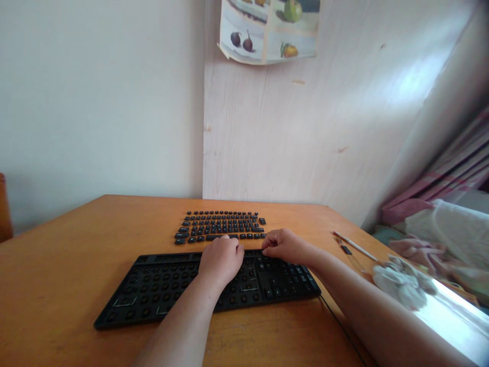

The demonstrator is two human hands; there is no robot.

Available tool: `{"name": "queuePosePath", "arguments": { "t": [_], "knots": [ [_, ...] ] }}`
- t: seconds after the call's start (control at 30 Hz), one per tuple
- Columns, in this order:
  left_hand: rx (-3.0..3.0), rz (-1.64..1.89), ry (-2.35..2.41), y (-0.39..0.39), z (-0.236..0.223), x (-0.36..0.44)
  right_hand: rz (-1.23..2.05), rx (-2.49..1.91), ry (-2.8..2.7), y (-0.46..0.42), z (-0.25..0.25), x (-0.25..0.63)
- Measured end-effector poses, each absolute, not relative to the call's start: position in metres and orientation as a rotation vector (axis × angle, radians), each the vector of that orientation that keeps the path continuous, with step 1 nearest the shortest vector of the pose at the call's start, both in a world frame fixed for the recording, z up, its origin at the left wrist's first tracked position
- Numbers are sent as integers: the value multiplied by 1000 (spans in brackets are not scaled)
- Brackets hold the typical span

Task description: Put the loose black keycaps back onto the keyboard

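Note:
A black keyboard (pixel 168 283) lies across the table, its main section stripped of keycaps while the right-hand blocks still carry theirs. Over its upper middle rests my left hand (pixel 222 260), closed, with the fingertips turned away from view. My right hand (pixel 284 244) is pinched at the keyboard's top edge, right of the middle; whatever may be between its fingers is too small or hidden to make out. Behind the keyboard, loose black keycaps (pixel 217 223) are laid out in rows in keyboard order. A long spacebar keycap (pixel 214 237) is partly covered by my left hand.
On the table's right side are a thin pencil-like stick (pixel 357 246), a small dark item with a wire loop (pixel 346 250) and a crumpled whitish cloth (pixel 401 283). The keyboard's cable (pixel 340 326) runs toward the front edge. A wall (pixel 260 132) stands behind the table.

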State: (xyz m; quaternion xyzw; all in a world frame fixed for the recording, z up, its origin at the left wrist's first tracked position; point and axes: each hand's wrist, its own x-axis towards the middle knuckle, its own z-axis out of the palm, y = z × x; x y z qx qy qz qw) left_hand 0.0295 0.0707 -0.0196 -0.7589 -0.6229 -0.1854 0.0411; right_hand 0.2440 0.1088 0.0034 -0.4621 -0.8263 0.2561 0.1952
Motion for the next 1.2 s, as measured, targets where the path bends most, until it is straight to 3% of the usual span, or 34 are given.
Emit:
{"name": "queuePosePath", "arguments": {
  "t": [0.77, 1.2],
  "knots": [
    [-2344, -533, -1961, 69, -16, 31, 995, -1295, -2209, 117, 2, 244],
    [-2340, -546, -1941, 69, -17, 30, 959, -1303, -2242, 116, 2, 243]
  ]
}}
